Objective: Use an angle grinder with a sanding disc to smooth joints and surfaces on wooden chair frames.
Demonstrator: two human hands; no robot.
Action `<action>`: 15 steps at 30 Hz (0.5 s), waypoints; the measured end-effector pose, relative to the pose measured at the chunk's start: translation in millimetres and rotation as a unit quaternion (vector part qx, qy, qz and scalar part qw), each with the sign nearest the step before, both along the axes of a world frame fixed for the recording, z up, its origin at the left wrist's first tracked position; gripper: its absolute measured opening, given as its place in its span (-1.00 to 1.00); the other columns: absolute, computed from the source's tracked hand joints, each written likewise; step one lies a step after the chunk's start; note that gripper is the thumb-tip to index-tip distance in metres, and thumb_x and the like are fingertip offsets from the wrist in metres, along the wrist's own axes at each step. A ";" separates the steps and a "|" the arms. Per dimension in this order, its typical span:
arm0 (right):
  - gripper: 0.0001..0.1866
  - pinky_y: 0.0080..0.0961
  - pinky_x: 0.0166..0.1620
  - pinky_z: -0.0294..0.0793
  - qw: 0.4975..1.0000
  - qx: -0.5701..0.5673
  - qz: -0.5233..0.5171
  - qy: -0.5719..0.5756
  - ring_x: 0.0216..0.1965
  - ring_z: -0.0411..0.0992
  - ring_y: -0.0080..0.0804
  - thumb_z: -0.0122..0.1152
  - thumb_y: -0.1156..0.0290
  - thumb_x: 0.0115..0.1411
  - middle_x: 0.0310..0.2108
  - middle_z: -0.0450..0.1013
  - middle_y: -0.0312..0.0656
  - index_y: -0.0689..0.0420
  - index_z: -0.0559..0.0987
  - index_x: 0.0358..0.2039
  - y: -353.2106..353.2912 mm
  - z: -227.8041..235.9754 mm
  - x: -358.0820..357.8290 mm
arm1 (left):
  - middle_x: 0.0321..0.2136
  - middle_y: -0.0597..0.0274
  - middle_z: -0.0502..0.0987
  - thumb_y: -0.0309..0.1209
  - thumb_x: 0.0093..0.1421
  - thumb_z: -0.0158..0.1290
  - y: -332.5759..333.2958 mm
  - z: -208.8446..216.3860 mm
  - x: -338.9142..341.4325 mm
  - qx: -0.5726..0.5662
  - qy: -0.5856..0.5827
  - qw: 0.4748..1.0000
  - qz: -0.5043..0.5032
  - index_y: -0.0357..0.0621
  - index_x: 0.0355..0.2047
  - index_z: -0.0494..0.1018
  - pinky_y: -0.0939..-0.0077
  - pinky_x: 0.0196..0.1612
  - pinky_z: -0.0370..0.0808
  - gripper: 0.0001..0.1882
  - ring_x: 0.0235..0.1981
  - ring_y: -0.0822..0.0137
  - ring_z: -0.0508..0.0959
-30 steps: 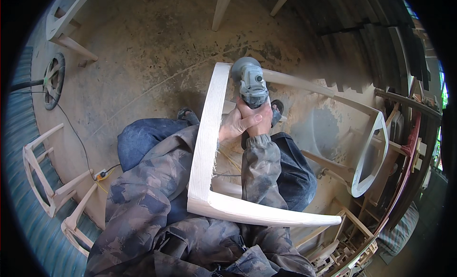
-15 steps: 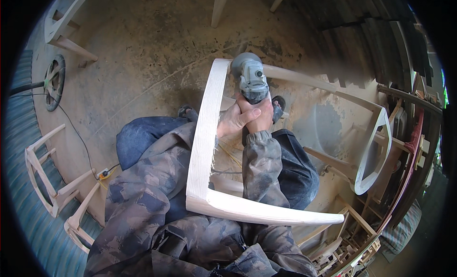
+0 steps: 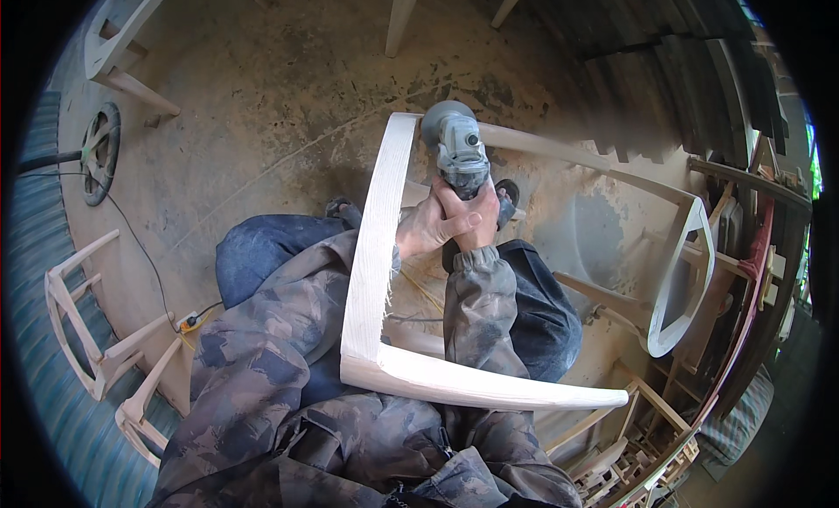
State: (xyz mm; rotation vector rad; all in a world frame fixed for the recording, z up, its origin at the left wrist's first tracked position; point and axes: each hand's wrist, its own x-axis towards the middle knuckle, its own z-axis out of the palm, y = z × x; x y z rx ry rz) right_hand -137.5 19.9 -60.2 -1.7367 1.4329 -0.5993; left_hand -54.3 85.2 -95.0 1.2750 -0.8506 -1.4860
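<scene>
Both my hands grip a grey angle grinder (image 3: 461,154) by its body, close together. My left hand (image 3: 426,226) reaches in beneath the pale wooden rail, its thumb lying across my right hand (image 3: 476,228). The right hand is wrapped round the grinder's rear part; some of its fingers are hidden. At the front of the tool, the round disc (image 3: 447,117) is against or very near the far corner of a wooden chair frame (image 3: 377,220). That frame stands between my legs and my chest, with frayed fibres along the inner edge of its near rail.
Several wooden chair frames (image 3: 92,346) stand at the left by a corrugated blue sheet (image 3: 87,456). A wheel (image 3: 101,152) with a cable lies on the floor near it. Dark boards (image 3: 690,97) lean at the right, above stacked wooden parts (image 3: 612,473).
The grinder and both hands have shifted very slightly left and nearer to me, with a small turn. The chair frame stays nearly in place.
</scene>
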 end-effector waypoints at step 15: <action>-0.39 -0.26 -0.20 0.48 0.999 0.026 0.002 0.020 -0.28 0.53 0.00 0.38 0.04 -0.15 -0.35 0.54 0.06 0.22 0.52 -0.18 1.0 5.5 21.2 | 0.03 -0.08 0.30 0.29 -0.04 0.13 4.1 16.1 18.1 -0.001 0.057 0.998 0.021 -0.42 0.20 0.00 0.37 0.17 0.24 0.13 0.10 0.11 0.32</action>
